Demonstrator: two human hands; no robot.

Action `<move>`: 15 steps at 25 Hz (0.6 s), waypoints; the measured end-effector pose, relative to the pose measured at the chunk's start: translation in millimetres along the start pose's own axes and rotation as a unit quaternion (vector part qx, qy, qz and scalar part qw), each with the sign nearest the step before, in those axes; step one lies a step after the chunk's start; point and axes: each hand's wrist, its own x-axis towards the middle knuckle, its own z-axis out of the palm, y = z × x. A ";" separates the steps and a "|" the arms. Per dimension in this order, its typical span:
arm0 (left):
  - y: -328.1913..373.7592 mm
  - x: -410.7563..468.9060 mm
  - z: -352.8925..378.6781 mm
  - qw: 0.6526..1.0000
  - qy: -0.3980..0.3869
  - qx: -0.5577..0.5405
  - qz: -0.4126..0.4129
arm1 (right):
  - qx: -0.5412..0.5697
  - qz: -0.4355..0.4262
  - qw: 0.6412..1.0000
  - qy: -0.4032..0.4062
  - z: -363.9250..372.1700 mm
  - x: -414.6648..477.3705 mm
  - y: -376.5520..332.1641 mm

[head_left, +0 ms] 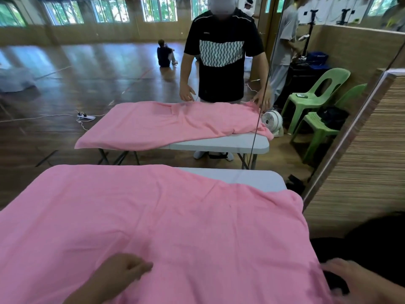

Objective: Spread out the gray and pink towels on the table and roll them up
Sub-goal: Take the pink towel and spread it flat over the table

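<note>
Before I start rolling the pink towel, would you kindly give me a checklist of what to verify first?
1. Pink towel lies on the white folding table: ok.
2. Towel squared to the table: not ok; its far edge runs slantwise, leaving the table's far right corner bare.
3. Towel smooth: not ok; creases cross its middle.
4. Left hand on the near part of the towel: ok; it rests there, fingers relaxed.
5. Right hand holding the towel's right edge: cannot tell; it is blurred at the frame's corner.
</note>
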 end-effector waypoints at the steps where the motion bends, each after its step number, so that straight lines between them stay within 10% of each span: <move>1: 7.8 18.4 -9.4 0.999 0.033 0.010 0.017 | -0.039 -0.019 0.998 0.037 -12.0 7.8 -10.0; 7: 76.1 143.8 -80.2 0.978 0.176 0.057 0.100 | 0.035 0.030 0.982 0.184 -114.6 138.6 -44.3; 15: 61.6 347.7 -35.4 0.961 0.128 0.155 0.192 | -0.011 0.112 0.987 0.111 -52.6 266.4 -37.2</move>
